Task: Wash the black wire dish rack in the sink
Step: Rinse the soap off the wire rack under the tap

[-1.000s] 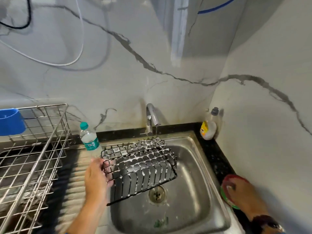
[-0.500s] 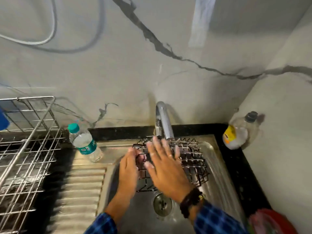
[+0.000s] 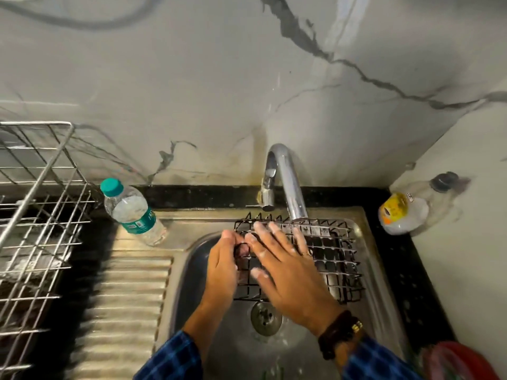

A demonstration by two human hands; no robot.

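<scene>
Rinse step: rack (image 3: 326,250) sits in sink (image 3: 381,292) under tap (image 3: 288,182). Left hand (image 3: 222,267) grips its left edge; right hand (image 3: 285,267) rubs wires, fingers spread flat. Next probably turn rack.

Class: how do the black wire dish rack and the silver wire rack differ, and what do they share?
Colour: the black wire dish rack is dark, the silver wire rack shiny. Place: the black one sits in the sink; the silver one stands to its left. Handling: the left hand grips the black one, the right hand lies flat on it; the silver one is untouched. Both are wire grids.
</scene>
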